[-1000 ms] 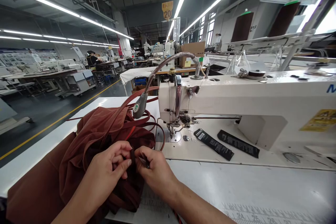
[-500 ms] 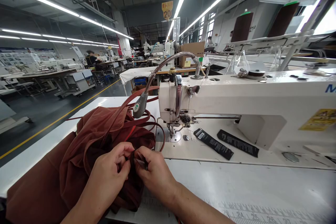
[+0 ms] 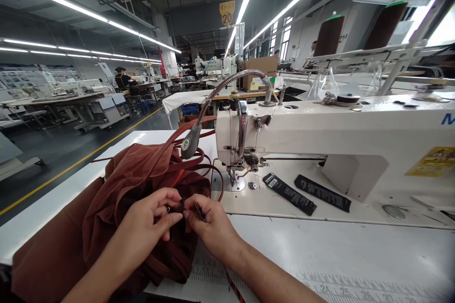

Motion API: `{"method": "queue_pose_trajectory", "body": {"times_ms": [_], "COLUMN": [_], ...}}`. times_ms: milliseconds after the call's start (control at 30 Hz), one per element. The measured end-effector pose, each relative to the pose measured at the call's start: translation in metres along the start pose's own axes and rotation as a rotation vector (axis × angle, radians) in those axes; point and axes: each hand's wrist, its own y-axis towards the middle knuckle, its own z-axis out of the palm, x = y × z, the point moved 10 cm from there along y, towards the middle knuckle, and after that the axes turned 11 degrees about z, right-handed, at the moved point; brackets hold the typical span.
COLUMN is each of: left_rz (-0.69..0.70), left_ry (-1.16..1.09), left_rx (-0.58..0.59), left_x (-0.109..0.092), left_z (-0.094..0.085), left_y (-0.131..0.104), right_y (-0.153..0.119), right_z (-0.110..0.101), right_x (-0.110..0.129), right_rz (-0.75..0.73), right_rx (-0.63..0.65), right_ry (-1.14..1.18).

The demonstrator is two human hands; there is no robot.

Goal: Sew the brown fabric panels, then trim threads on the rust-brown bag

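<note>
Reddish-brown fabric (image 3: 121,189) with several straps lies bunched on the white table, left of the sewing machine's needle area. Over its darker folds, my left hand (image 3: 152,222) is closed, its thumb and fingers pinching around something small and dark that I cannot make out. My right hand (image 3: 208,220) meets it fingertip to fingertip, closed on a small dark metallic tool, perhaps snips, partly hidden by the fingers.
The white sewing machine (image 3: 302,128) spans the right side, with a grey flexible lamp (image 3: 191,142) over the fabric. Two black labels (image 3: 289,194) lie on its bed. A printed ruler (image 3: 337,286) runs along the front. A person (image 3: 122,79) sits far left.
My left thumb has stretched toward the right fingertips and the left fingers have shifted slightly. The tool in my right hand is angled differently. A dark, red-flecked cord shows more below my right wrist.
</note>
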Motion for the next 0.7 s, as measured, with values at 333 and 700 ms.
{"method": "queue_pose_trajectory", "body": {"times_ms": [333, 700], "left_rz": [-0.03, 0.094], "left_ry": [-0.016, 0.423], "left_rx": [0.115, -0.055], "left_x": [-0.003, -0.015], "left_z": [0.005, -0.014], "left_y": [0.007, 0.003], "right_y": [-0.001, -0.001], "right_z": [-0.001, -0.014], "right_x": [0.003, 0.005], "right_rz": [-0.034, -0.047], "right_rx": [0.023, -0.136], "right_ry": [-0.012, -0.202]}}
